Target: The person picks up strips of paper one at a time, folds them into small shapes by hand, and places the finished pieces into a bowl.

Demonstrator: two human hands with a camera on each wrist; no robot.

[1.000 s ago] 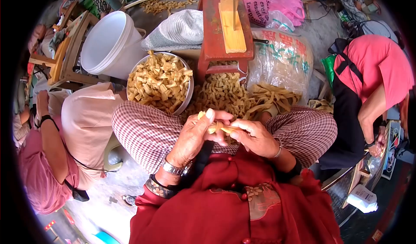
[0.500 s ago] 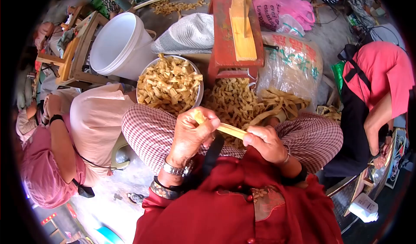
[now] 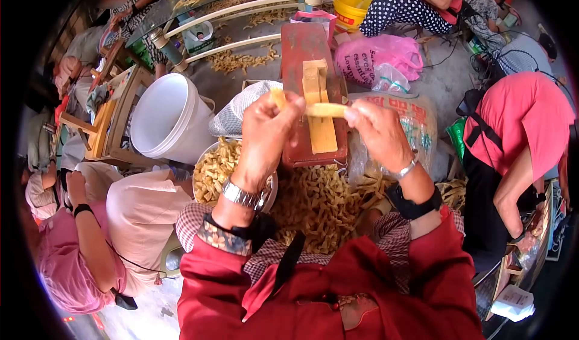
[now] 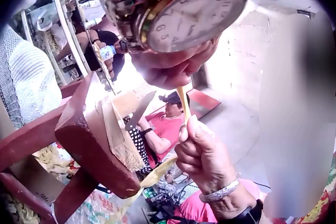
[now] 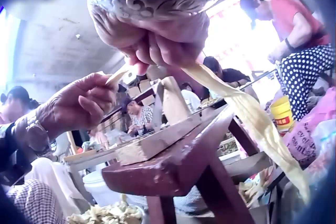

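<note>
A pale yellow, pliable strip (image 3: 327,110) is stretched between both hands over the red bench (image 3: 295,43). My left hand (image 3: 268,129) pinches one end, and a short yellow tip pokes out above its fingers. At the other end, the right hand (image 3: 384,136) grips the strip between thumb and fingers. In the right wrist view a long tail (image 5: 262,127) hangs from that hand, down past the bench. Below the hands a wooden block (image 3: 324,139) lies on the bench top, and a flat blade (image 4: 140,109) stands up from it.
Short yellow pieces fill a metal basin (image 3: 274,196) at the left and heap into a pile (image 3: 329,204) below the bench. A white bucket (image 3: 160,117) and a mesh sack (image 3: 232,108) stand left. Right are a clear plastic sack (image 3: 422,114) and a pink bag (image 3: 386,56). People sit on both sides.
Both hands have risen and moved forward from over the lap to above the bench, with the strip still between them. The head view has tilted up, showing more of the far floor.
</note>
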